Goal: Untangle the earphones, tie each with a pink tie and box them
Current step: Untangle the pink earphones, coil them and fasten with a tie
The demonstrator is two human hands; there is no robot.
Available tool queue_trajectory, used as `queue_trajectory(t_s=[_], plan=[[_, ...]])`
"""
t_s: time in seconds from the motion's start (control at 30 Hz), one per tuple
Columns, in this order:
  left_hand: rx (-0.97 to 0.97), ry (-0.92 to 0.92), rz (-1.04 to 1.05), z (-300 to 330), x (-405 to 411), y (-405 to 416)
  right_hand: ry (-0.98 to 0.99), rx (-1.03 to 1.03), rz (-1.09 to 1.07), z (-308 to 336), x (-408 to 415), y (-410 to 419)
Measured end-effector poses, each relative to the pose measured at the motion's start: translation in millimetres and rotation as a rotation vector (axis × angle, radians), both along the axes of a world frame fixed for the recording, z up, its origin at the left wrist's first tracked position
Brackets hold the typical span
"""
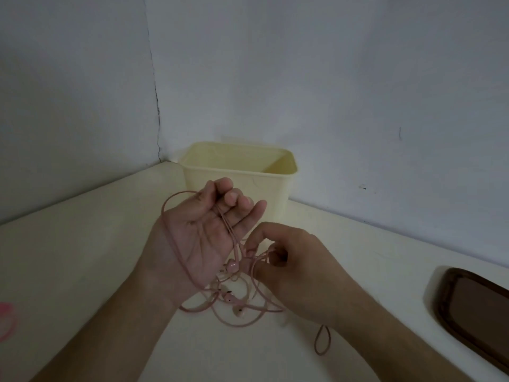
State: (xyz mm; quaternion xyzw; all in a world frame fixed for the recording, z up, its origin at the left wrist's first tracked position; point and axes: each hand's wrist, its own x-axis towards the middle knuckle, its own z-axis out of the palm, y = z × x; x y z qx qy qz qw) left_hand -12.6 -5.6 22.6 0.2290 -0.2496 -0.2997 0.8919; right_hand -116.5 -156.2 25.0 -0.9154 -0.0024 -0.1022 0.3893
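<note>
Pink wired earphones (234, 304) lie in a tangle on the cream table, with buds and loops spread below my hands. My left hand (203, 232) is raised palm up, its fingers curled round several strands; one loop runs round the back of the hand and wrist. My right hand (292, 266) is just to the right, pinching a strand between thumb and forefinger near a pink bud. A cream plastic box (278, 188) stands open behind my hands, in the corner. Pink ties (7, 321) lie at the far left edge, blurred.
A dark brown tray or lid (476, 307) lies on the table at the right edge. White walls meet in a corner behind the box. One cable loop (321, 340) trails under my right forearm.
</note>
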Motion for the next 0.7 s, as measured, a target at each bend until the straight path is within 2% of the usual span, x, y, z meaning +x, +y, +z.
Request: queue_trajectory(t_s=[0.2,0.23,0.3,0.4,0.47,0.57,0.7], plan=[[0.025,-0.032,-0.038,1,25,21,0.003,0.035,-0.039,11,-1,-9],[0.053,-0.035,0.006,2,29,26,0.005,0.049,-0.044,13,-2,-11],[0.235,-0.027,0.262,4,33,36,0.007,0.130,-0.079,17,-2,-17],[0.574,0.002,0.782,7,41,45,-0.028,0.307,-0.154,21,0,-26],[0.832,-0.088,1.073,3,54,52,-0.066,0.456,-0.197,23,0,-31],[1.086,-0.184,1.205,-1,62,58,-0.069,0.612,-0.204,27,-2,-35],[1.298,-0.189,1.155,-11,68,63,-0.055,0.633,-0.224,29,-1,-35]])
